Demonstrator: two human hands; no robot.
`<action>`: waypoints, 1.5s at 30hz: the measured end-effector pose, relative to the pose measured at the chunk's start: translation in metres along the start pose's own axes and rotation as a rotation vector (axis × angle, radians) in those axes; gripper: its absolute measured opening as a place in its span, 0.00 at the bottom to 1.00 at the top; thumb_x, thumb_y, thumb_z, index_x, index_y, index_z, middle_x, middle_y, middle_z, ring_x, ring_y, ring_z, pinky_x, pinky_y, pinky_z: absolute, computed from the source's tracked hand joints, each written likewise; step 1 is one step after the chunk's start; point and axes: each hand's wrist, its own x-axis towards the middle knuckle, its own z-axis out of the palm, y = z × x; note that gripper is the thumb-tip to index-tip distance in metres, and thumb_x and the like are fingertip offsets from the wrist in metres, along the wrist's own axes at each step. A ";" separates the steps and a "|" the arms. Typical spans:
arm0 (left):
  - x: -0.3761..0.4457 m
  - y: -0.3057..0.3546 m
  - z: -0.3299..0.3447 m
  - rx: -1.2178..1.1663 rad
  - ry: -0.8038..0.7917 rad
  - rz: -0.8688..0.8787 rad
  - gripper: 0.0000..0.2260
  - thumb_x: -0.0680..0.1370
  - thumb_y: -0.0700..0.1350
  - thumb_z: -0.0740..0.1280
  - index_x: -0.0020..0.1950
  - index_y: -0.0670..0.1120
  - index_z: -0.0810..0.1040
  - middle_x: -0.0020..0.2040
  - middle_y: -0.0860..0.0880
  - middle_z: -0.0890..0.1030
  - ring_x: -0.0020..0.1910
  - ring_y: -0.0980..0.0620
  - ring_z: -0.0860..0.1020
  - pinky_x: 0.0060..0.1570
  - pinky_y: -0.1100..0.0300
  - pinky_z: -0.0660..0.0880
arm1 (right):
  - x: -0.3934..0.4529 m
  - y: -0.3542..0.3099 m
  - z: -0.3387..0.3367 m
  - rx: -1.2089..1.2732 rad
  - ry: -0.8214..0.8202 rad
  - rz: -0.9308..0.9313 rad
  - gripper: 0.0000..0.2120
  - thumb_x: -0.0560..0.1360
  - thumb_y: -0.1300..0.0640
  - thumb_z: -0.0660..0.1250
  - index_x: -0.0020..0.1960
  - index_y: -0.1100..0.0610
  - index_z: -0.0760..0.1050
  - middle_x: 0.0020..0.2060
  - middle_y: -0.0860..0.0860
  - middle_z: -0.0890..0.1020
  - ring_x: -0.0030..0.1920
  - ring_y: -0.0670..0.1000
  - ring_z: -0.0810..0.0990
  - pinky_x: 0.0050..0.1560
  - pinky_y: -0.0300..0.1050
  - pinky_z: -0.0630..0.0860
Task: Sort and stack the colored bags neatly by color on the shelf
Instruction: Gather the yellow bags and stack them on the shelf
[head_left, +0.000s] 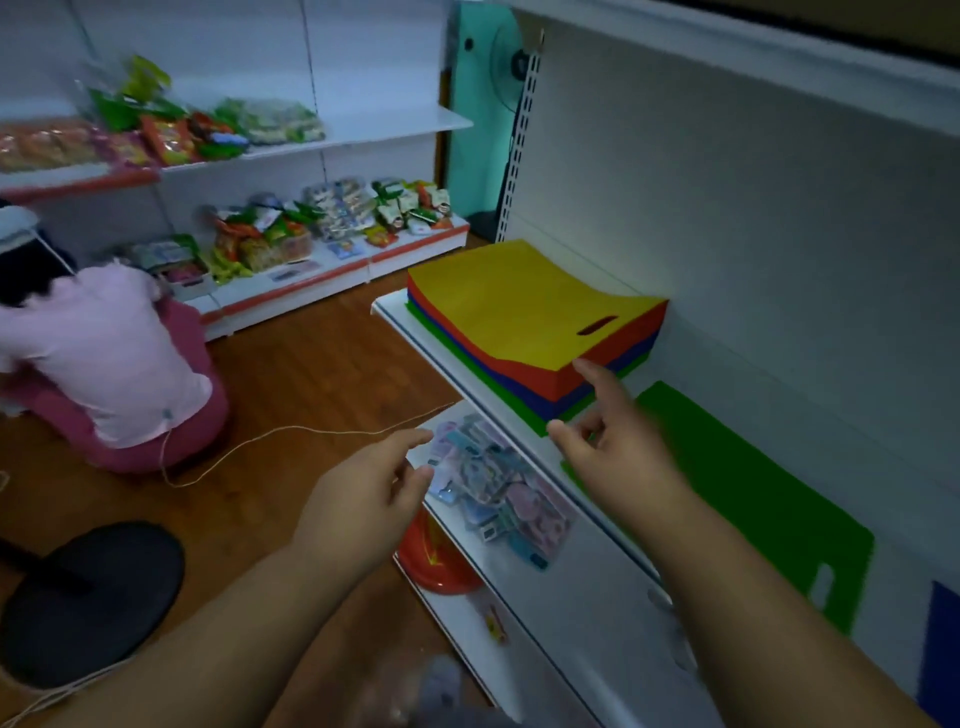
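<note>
Right now, through the head camera, I see both of my hands held out in the air, and neither grips anything. My left hand (363, 493) hovers over the wooden floor just off the edge of the white metal shelf (415, 332), fingers loosely extended and relaxed. My right hand (618, 452) reaches above the shelf with its index finger pointing forward and the other fingers loosely curled, released and holding nothing.

Just ahead of my right fingertips sits the stack of flat fabric bags (524, 317), with a yellow bag on top showing a slot handle, then red, blue and green layers beneath. Directly to the right of and behind my right hand, a single flat green bag (763, 499) lies on the same shelf, apart from the stack. Further back toward my right elbow, a corner of a blue bag (940, 644) shows at the frame edge.

Below and between my hands, a lower shelf holds a pile of small pastel packets (493, 488) and a red plastic helmet (436, 561) beneath it. Far off to the left of my left hand, a person in a pink shirt (104, 353) crouches by shelves of snack packets (270, 239).
</note>
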 end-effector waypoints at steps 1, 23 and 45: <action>0.014 -0.002 0.001 0.001 -0.018 0.019 0.16 0.80 0.56 0.62 0.68 0.62 0.71 0.43 0.62 0.77 0.41 0.63 0.75 0.37 0.64 0.74 | 0.015 -0.002 0.000 -0.020 -0.034 0.027 0.36 0.77 0.48 0.68 0.76 0.36 0.51 0.34 0.50 0.79 0.36 0.50 0.79 0.41 0.51 0.79; 0.212 -0.077 -0.015 -0.647 -0.316 -0.179 0.07 0.80 0.45 0.67 0.55 0.55 0.80 0.44 0.46 0.82 0.32 0.55 0.78 0.35 0.57 0.74 | 0.017 -0.067 0.047 -0.220 0.385 0.462 0.15 0.79 0.54 0.65 0.65 0.51 0.77 0.61 0.51 0.81 0.59 0.55 0.79 0.53 0.45 0.74; 0.032 0.063 0.016 -0.356 -0.552 0.882 0.10 0.79 0.45 0.67 0.58 0.51 0.83 0.59 0.44 0.81 0.63 0.42 0.76 0.53 0.54 0.71 | -0.303 -0.048 0.051 -0.257 1.075 0.856 0.15 0.79 0.54 0.67 0.65 0.48 0.79 0.58 0.46 0.83 0.58 0.49 0.80 0.53 0.37 0.71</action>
